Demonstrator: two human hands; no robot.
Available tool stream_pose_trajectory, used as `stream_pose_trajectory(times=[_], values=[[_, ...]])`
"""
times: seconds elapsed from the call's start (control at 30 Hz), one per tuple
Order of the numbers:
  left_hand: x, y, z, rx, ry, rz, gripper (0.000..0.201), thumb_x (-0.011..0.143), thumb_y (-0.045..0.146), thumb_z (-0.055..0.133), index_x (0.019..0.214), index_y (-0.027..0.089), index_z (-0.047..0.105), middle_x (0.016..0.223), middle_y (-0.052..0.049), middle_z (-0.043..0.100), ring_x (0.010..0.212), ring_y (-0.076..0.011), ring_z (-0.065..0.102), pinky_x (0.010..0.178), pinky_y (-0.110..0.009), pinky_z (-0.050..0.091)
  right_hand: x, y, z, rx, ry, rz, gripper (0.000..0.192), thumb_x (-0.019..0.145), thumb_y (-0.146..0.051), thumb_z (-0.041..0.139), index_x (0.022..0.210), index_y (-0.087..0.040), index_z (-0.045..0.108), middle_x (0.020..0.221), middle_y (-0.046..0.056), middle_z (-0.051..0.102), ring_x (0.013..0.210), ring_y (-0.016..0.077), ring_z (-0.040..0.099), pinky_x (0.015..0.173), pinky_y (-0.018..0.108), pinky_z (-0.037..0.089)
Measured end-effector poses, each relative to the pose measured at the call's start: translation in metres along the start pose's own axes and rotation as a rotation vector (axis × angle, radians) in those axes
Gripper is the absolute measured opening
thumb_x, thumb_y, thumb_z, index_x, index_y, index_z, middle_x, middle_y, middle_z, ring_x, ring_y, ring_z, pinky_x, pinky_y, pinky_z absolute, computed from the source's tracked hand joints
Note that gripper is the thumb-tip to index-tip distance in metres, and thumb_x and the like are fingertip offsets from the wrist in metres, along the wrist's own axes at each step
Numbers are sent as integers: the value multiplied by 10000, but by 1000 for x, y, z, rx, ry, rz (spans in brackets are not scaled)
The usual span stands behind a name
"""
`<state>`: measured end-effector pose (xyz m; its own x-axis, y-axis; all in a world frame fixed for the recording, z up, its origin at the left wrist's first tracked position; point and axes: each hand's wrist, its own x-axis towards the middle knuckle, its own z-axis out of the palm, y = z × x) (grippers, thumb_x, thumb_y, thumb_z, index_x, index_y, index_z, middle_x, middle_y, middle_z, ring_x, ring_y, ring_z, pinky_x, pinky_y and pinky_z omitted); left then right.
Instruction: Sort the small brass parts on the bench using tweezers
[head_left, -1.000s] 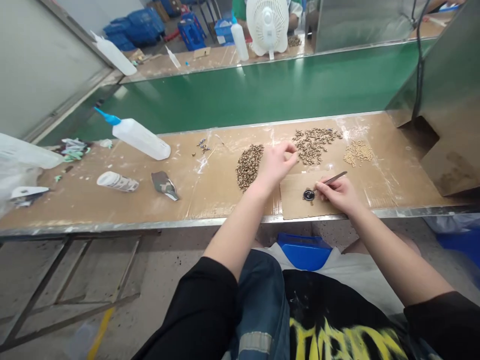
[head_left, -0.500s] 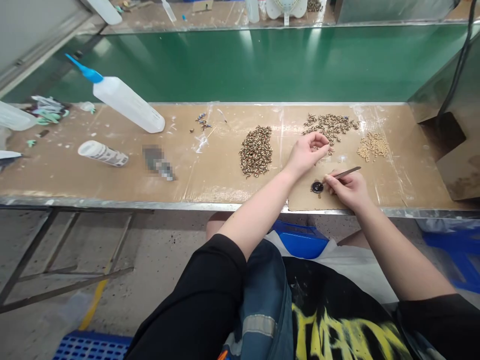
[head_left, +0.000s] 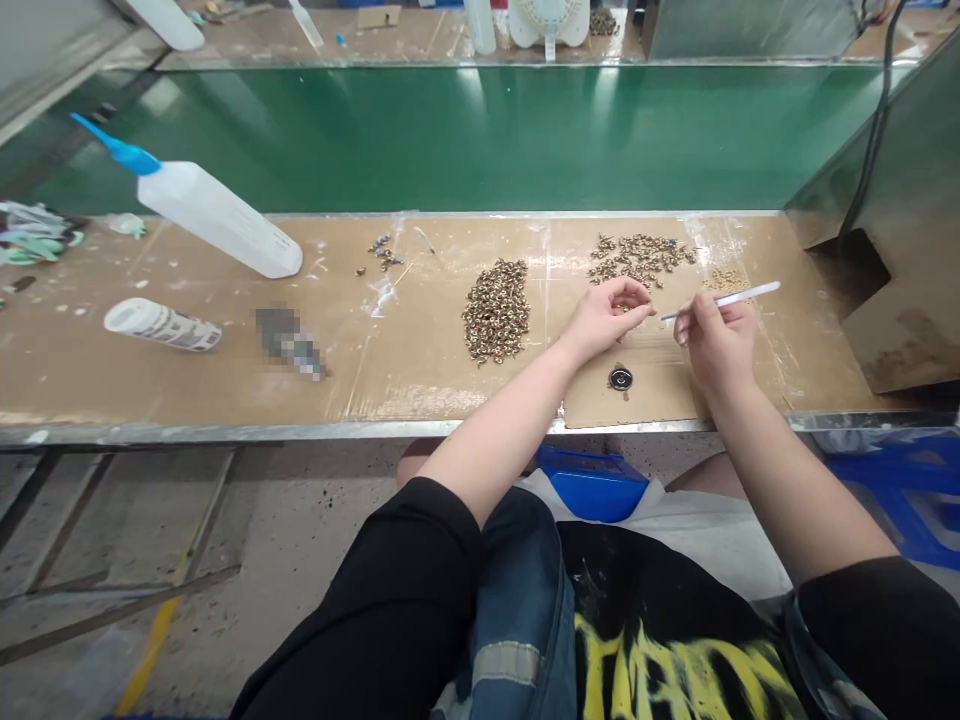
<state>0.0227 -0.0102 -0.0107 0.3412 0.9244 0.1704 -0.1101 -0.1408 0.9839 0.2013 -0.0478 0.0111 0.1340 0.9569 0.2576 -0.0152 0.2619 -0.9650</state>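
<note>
Three heaps of small metal parts are seen on the bench: a dense dark-gold heap [head_left: 496, 310] at the centre, a looser scattered heap [head_left: 637, 255] further back, and a pale gold heap [head_left: 726, 280] partly hidden behind the right hand. One round black disc [head_left: 620, 378] is laid on a single cardboard pad [head_left: 660, 390] at the near edge, between the two hands and touched by neither. Two squeeze bottles are counted on this side: a large white bottle [head_left: 214, 215] with a blue nozzle, lying tilted, and a smaller printed bottle [head_left: 161, 324] lying flat nearer the front. The left hand [head_left: 604, 318] is held just above the pad, fingers curled in and thumb pressed to fingertips; something tiny may be pinched there, but it is too small to be made out. The right hand [head_left: 716, 340] is closed in a pen-like grip round one slim pair of tweezers [head_left: 720, 299], whose tip is pointed toward the left hand's fingertips, close but apart. The bench top [head_left: 225, 370] is covered in brown card under clear tape, edged in metal. Beyond it a green conveyor belt [head_left: 480, 130] is run across the view, and a white fan [head_left: 547, 20] is glimpsed on the far bench.
</note>
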Motion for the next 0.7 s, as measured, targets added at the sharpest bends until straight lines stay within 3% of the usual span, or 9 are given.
stream_pose_trajectory(times=[0.13,0.3,0.53,0.7], values=[[0,-1,0,-38,0,-35,166,937,269,739,1020,204,610,974,-64,745,632,-89,634,502,-204,417,18,15,1,46,73,6,600,779,-804,783,709,-235,608,527,-33,545,410,112,480,389,254,353],[-1,2,2,-3,-16,-62,151,936,249,734,1052,207,647,961,-61,741,734,-129,704,516,-195,437,20,26,1,53,54,32,613,767,-834,772,737,-237,634,542,-38,545,415,109,490,395,258,352],[-2,0,3,56,-53,-81,106,923,211,728,979,201,638,955,-56,753,601,-84,620,496,-209,429,24,39,-3,3,60,22,609,837,-850,691,793,-244,658,597,-22,549,456,115,512,429,271,394],[-3,0,4,84,-48,-83,139,918,185,744,954,206,611,879,-17,726,524,-56,552,485,-205,432,24,47,-5,-97,41,2,622,890,-856,607,830,-241,666,624,-6,554,553,142,613,470,265,454]])
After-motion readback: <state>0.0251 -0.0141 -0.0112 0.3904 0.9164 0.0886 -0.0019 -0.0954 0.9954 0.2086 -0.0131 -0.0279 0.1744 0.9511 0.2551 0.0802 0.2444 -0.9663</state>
